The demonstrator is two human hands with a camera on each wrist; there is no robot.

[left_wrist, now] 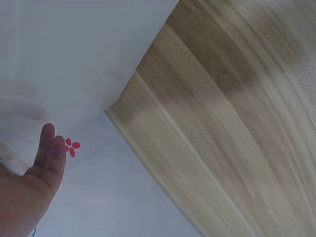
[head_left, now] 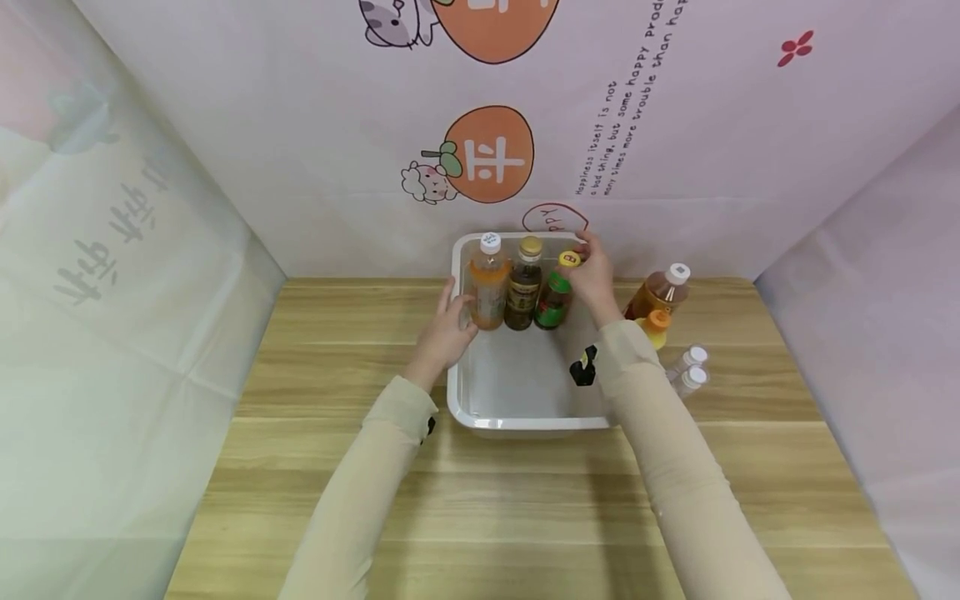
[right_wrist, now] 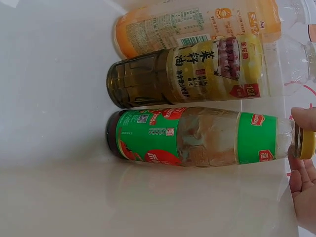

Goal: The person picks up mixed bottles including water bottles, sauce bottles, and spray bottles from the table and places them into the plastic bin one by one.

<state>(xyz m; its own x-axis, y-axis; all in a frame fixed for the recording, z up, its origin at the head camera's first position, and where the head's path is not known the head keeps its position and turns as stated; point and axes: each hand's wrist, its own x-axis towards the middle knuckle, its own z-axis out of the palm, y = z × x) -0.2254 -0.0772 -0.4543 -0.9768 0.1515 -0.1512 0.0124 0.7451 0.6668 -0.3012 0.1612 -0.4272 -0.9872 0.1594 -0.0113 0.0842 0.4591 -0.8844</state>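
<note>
My right hand pinches the yellow cap of a green-labelled glass sauce bottle, which stands inside a white plastic tub. The right wrist view shows thumb and fingers on either side of that cap, and dark liquid low in the bottle. Beside it stand a rapeseed oil bottle with a gold cap and an orange drink bottle with a white cap. My left hand rests at the tub's left rim near the orange bottle. Its visible fingers look straight in the left wrist view.
Right of the tub stand a white-capped bottle of amber liquid, a yellow bottle with an orange cap and two small white-capped clear bottles. A printed cloth hangs behind the wooden table.
</note>
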